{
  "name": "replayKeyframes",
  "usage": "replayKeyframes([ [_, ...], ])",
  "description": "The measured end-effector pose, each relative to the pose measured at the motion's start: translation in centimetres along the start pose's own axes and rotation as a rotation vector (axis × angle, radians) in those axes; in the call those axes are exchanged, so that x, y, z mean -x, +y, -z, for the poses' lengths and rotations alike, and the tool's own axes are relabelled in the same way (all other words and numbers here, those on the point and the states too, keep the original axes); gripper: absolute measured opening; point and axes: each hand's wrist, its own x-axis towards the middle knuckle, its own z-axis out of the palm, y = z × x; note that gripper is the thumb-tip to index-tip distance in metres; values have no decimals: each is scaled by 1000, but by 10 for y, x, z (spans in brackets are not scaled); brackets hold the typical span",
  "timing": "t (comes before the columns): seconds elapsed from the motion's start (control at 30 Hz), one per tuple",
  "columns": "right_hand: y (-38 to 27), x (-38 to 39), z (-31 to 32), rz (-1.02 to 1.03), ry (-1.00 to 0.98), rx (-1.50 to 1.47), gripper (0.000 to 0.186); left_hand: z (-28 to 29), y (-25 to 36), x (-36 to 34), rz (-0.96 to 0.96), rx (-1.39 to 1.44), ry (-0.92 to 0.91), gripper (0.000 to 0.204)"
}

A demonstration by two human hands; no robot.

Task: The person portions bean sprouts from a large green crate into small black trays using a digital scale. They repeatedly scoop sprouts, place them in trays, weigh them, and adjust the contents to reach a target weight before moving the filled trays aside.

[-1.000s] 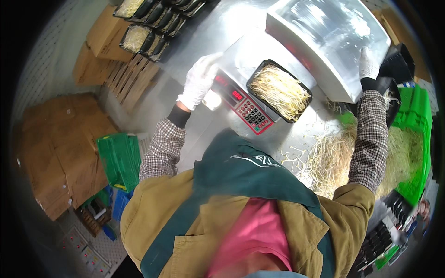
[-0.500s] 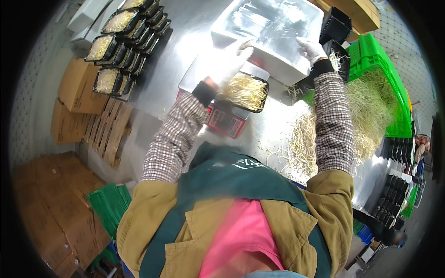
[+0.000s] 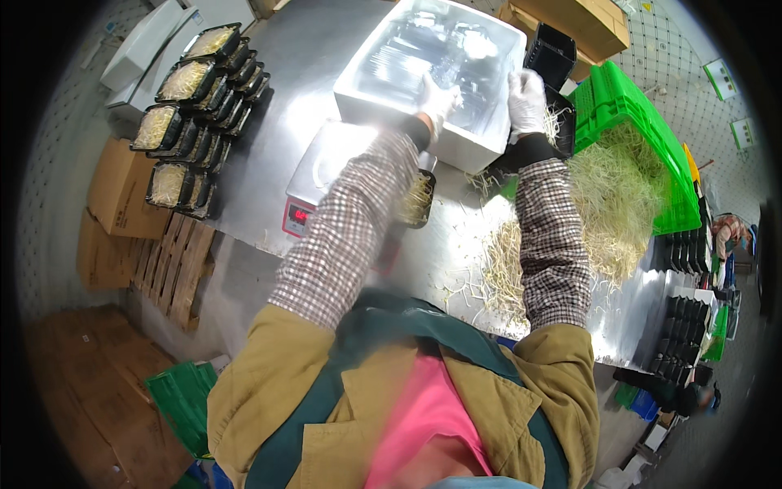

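A white foam box [image 3: 464, 134] stands on the metal table, with crinkled clear plastic film [image 3: 423, 57] across its inside. My left hand [image 3: 438, 102], in a white glove, reaches over its near rim, fingers apart against the film. Beside the right rim is my right hand [image 3: 527, 102], also gloved, its fingers curled together; whether they hold film or the rim is hidden. A black tray of bean sprouts [image 3: 419, 200] lies partly behind my left forearm. Left of that forearm is a scale [image 3: 314, 175] with a lit red display.
Stacked black trays of sprouts [image 3: 183, 81] stand at the table's left. To the right, loose sprouts [image 3: 505, 265] spill from a tipped green crate [image 3: 680, 187]. Empty black trays [image 3: 550, 53] sit right of the box. Cardboard boxes [image 3: 130, 187] and a wooden pallet [image 3: 175, 273] are at the left.
My left hand has moved right and farther over the box's near rim, its forearm now covering part of the sprout tray. My right hand has lifted slightly at the right rim. The view has shifted.
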Motion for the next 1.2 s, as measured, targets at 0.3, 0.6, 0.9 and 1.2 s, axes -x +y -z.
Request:
replayKeyframes([
  [0.3,-102,104,87,805,-592,-131,30,153,83,94,5,191,-693,73],
  [0.6,-61,250,18,-630,-244,-914,47,172,18,230,23,60,-358,68],
  [0.9,-25,261,-71,-760,20,-631,24,134,20,191,-446,-1105,-156,63],
  [1.2,-37,248,-85,-639,6,-292,32,135,-51,155,-341,-1311,-252,42],
])
